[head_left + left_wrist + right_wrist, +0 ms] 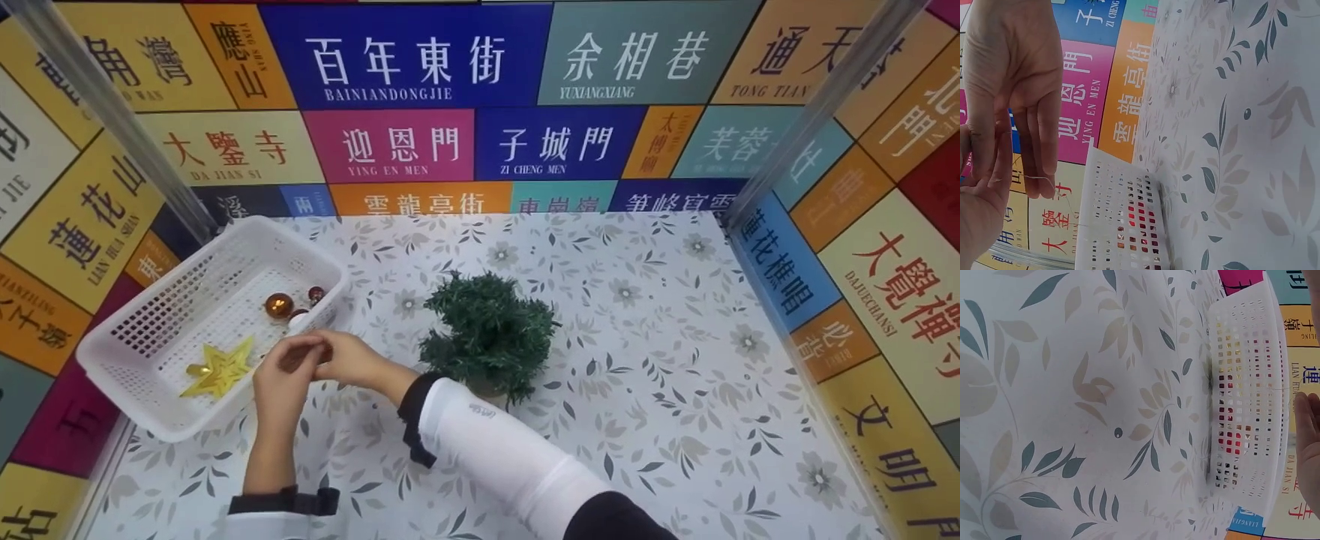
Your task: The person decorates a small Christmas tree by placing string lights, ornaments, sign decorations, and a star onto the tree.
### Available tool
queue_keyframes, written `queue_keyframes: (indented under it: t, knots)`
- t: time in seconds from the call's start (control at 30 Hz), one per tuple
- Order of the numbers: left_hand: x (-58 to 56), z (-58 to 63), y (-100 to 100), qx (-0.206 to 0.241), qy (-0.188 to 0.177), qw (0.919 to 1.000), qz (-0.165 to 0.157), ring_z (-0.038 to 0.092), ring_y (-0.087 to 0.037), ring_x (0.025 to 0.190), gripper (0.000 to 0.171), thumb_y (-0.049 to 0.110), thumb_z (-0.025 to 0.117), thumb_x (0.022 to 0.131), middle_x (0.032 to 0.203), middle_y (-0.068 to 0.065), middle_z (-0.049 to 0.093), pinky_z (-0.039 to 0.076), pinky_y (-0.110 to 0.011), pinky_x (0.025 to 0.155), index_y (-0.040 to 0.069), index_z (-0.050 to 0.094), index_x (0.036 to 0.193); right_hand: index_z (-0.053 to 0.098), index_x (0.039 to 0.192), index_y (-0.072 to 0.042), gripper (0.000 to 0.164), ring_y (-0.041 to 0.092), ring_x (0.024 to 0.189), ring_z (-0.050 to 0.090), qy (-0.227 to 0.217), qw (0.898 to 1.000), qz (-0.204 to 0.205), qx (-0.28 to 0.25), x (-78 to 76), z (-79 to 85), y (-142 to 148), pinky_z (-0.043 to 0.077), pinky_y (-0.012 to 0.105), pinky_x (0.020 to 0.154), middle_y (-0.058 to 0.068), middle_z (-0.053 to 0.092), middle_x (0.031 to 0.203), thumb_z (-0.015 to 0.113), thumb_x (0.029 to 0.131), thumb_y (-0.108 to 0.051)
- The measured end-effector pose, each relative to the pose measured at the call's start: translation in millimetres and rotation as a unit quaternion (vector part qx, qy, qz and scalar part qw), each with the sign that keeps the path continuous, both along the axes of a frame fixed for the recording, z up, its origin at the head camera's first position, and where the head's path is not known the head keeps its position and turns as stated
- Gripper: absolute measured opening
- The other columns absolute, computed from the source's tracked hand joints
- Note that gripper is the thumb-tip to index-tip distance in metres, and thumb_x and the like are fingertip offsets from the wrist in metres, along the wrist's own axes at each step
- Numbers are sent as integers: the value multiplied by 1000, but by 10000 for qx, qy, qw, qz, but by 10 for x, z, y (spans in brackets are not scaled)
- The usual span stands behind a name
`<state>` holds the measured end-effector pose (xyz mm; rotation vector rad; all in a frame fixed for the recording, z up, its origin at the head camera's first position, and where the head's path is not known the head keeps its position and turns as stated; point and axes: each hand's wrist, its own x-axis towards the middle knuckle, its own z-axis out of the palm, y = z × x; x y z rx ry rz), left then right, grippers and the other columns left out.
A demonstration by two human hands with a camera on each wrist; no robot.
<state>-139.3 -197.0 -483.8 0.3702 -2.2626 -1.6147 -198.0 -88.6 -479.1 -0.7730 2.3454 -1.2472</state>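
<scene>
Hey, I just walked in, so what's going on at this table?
Someone's left hand and right hand meet fingertip to fingertip beside a white basket, pinching a thin thread. In the basket lie a yellow star and a shiny orange-brown ball, among other small ornaments. A little green tree stands to the right, with no ornaments showing on it.

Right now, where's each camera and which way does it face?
Head: on head, facing forward and down at tree, basket, left grip, right grip, sleeves.
Left wrist: worn there, facing back wall and basket; both grips show.
Right wrist: worn there, facing tabletop, basket, left wall; partial grip, right edge.
Wrist views share the basket.
</scene>
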Motion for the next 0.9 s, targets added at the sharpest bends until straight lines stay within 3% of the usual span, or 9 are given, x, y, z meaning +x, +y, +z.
queue_keyframes:
  t: [0.2,0.43,0.53,0.63,0.73,0.8,0.9]
  knots:
    - [16,-4,36,43,548,9984,-120,60,7,92,14,4,60,94,102,-10,69,47,-8,85,-3,67,104,65,120,-5,34,13,101,65,-242,9968,-668,-365,42,-2,-32,47,12,84,8,70,112,70,87,-9]
    - [-23,-69,33,-417,1012,9938,167,56,-3,99,15,0,60,92,106,-12,62,48,-13,87,-5,66,105,70,113,0,23,17,93,71,-985,9752,-1476,-1327,70,11,-73,55,16,73,12,73,107,63,91,-3]
    - [-33,-94,-6,-551,770,9953,213,54,-16,112,23,5,57,95,119,-15,59,48,-28,97,-2,63,117,71,107,5,19,23,88,73,-1387,9605,-1600,-1807,59,19,-55,57,19,71,17,73,101,60,92,1]
    - [-41,-132,-99,-593,379,9974,181,47,-29,127,33,13,48,101,133,-18,53,41,-45,106,0,54,131,71,104,6,18,25,85,73,-1631,9482,-1767,-2076,34,39,-31,58,21,70,19,73,97,62,91,0]
    - [-63,-180,-223,-989,22,9951,64,38,-38,135,40,3,39,101,142,-23,45,32,-53,112,0,45,140,72,104,5,18,23,84,74,-1675,9412,-1997,-2150,3,75,-8,58,23,72,18,74,95,63,90,-2]
    - [-83,-212,-298,-1492,-293,9883,-94,32,-42,138,51,-7,38,94,147,-26,37,27,-55,114,1,37,145,72,104,5,18,22,84,74,-1684,9363,-2121,-2236,-11,97,4,58,22,72,17,74,95,63,90,-2]
    - [-159,-245,-351,-2272,-636,9706,-477,24,-46,140,70,-11,47,87,152,-29,26,21,-59,115,2,24,151,71,104,7,18,24,85,74,-1820,9239,-2211,-2539,-14,117,15,59,24,73,19,73,95,62,90,0]
